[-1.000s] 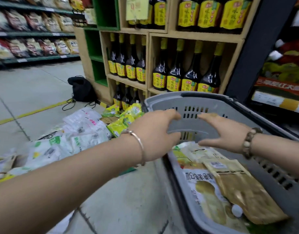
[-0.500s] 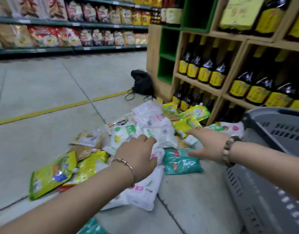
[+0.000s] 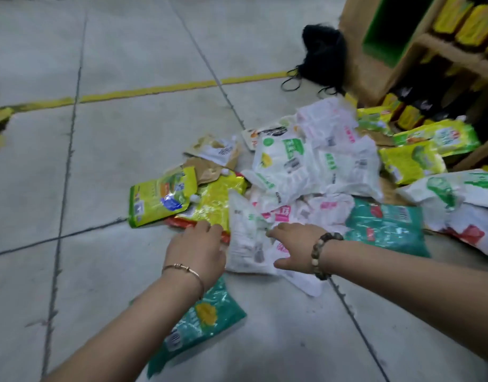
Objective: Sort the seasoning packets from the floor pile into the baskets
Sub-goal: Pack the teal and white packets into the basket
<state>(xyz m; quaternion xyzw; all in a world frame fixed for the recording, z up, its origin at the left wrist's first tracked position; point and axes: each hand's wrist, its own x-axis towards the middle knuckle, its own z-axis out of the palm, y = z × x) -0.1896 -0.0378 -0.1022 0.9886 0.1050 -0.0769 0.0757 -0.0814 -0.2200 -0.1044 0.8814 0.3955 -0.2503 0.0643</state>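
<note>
Left hand [image 3: 196, 249] open, touching yellow packet [image 3: 215, 205]; right hand [image 3: 295, 246] open over white packet [image 3: 245, 244] — should be pinching single edges

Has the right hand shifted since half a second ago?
Yes. The right hand came nearer and leftward: from beyond the far edge of the teal packet to its left side, over a white packet.
</note>
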